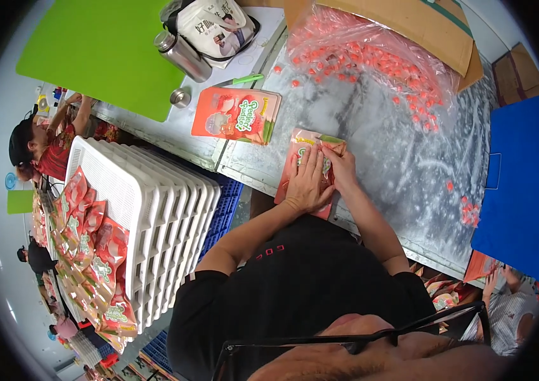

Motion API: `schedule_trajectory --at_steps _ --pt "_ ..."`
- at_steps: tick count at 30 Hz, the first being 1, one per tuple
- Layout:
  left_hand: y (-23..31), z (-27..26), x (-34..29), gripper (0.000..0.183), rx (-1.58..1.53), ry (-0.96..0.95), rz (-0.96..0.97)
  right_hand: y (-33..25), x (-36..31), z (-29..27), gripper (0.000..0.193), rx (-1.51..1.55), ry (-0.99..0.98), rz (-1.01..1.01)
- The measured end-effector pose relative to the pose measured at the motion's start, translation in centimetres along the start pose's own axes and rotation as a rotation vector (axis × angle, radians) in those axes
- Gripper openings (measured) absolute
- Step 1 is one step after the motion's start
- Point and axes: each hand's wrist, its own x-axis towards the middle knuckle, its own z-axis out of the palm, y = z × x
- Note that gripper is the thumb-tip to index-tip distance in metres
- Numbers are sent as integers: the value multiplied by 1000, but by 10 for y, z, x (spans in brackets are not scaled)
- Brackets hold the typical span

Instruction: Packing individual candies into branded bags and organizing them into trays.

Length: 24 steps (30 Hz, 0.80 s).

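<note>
A red-and-pink printed pouch point(299, 145) lies at the near edge of the metal table, in front of my body. My left hand point(308, 183) rests flat across it, fingers stretched out. At the pouch's upper right corner, my right hand point(341, 168) has its fingers closed on the edge by a green-and-tan patch. Both hands cover much of the print. To the left lies a stack of similar flat pouches point(234, 115). Small red wrapped pieces point(402, 70) spill from a clear plastic bag at the back right.
A cardboard box point(402, 22) holds the clear bag. Beyond the pouch stack are a green-handled knife point(247, 79), steel flask point(182, 56), cup lid point(180, 98) and white bag point(215, 28). Stacked white trays point(155, 203) with filled pouches stand left; a blue board point(517, 190) stands right. Other people work nearby.
</note>
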Motion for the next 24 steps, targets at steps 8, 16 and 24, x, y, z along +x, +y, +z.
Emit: schedule_trajectory --at_steps 8,16,24 --pt "-52 -41 24 57 -1233 315 -640 -36 -23 7 19 100 -111 14" --pt "-36 -73 16 13 -1585 20 -555 -48 -35 14 16 36 -240 -6" --pt "-30 -79 13 18 -1535 36 -476 -59 -45 18 16 28 -319 -81"
